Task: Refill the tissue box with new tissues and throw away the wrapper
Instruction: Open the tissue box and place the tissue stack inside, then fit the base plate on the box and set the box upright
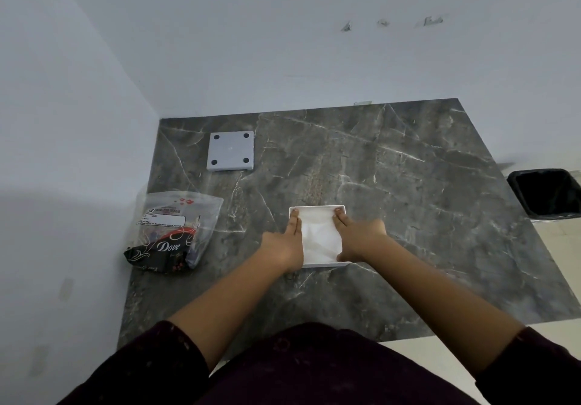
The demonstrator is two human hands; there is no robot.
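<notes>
A white square tissue box (317,207) stands open on the dark marble counter, with white tissues (320,236) filling it. My left hand (284,242) lies along the box's left side, fingers stretched onto the tissues. My right hand (358,236) lies along the right side, fingertips pressing on the tissues near the far corner and thumb at the near corner. The box's grey base panel (230,150), with four dark feet, lies apart at the back left. An emptied plastic wrapper (174,231) printed "Dove" lies crumpled at the left.
The marble counter (408,203) fits into a corner of white walls at the left and back. A black-lined bin (548,192) stands on the floor past the counter's right edge. Pale floor shows to the right and near side.
</notes>
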